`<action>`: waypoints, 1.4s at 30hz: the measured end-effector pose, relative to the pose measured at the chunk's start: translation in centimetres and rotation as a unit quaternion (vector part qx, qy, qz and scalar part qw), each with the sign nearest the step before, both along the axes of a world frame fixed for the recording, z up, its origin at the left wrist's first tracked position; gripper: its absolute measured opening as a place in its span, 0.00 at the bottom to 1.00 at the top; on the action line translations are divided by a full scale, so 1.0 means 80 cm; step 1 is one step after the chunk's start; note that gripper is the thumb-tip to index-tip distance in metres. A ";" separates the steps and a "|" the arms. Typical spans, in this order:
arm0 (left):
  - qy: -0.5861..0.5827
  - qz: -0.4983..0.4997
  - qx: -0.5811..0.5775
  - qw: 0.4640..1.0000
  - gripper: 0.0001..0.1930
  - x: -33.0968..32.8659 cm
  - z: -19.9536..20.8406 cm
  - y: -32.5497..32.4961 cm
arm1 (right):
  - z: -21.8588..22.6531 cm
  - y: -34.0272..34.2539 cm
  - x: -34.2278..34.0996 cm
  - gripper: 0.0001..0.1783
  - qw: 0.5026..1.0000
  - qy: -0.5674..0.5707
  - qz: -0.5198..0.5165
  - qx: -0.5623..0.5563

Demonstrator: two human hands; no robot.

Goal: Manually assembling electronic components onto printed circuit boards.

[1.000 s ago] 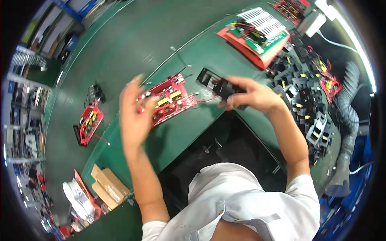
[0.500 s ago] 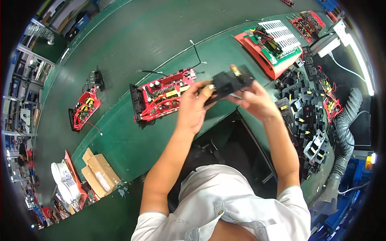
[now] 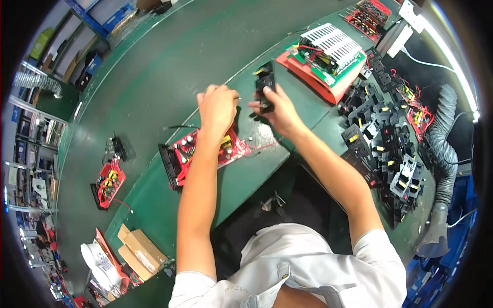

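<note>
The right hand (image 3: 281, 114) grips a black plastic part (image 3: 265, 86) over the counter (image 3: 242, 180), apart from the red board (image 3: 235, 149). The left hand (image 3: 217, 109) is curled; I can't tell whether it's pinching anything. A dipping forearm (image 3: 197, 210) could snag the red wires (image 3: 182, 175).

A green workbench (image 3: 154, 77), red circuit boards (image 3: 234, 149), heaped black parts (image 3: 393, 146) and grey duct (image 3: 441, 126) mark an electronics workshop.

Right hand (image 3: 281, 112) holds black part (image 3: 265, 81), possibly plastic.

Green bench (image 3: 154, 77): red boards (image 3: 235, 149), black plastic parts (image 3: 391, 141)
</note>
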State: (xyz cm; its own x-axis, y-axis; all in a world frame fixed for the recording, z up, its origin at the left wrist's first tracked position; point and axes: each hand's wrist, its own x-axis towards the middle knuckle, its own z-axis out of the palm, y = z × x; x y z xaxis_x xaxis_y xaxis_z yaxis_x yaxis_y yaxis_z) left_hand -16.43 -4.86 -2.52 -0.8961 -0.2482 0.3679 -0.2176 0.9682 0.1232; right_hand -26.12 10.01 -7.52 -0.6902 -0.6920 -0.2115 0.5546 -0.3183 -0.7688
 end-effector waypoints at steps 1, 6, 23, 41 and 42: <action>0.015 0.014 0.024 1.000 0.07 0.001 -0.004 -0.006 | -0.005 -0.010 0.003 0.19 1.000 0.008 0.009 -0.007; 0.047 -0.002 0.130 0.990 0.09 0.017 0.008 -0.013 | -0.021 -0.024 0.011 0.23 0.996 0.041 0.038 -0.072; 0.048 -0.023 0.254 0.966 0.09 0.011 0.004 -0.019 | -0.013 -0.026 0.009 0.32 0.987 0.064 0.108 -0.096; 0.047 -0.024 0.161 0.986 0.07 0.011 0.004 -0.015 | -0.010 -0.026 0.019 0.37 0.976 0.198 0.085 0.026; 0.049 -0.054 0.127 0.989 0.07 0.011 0.004 -0.015 | -0.015 -0.028 0.023 0.36 0.957 0.281 0.057 0.051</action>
State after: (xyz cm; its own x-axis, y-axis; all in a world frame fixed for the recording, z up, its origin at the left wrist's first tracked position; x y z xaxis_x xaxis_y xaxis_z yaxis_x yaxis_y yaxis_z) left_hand -15.53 -6.08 -2.18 -0.8854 -0.2488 0.3926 -0.0896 0.9202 0.3810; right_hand -24.25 7.74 -8.71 -0.6356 -0.7653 0.1014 0.0706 -0.1885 -0.9795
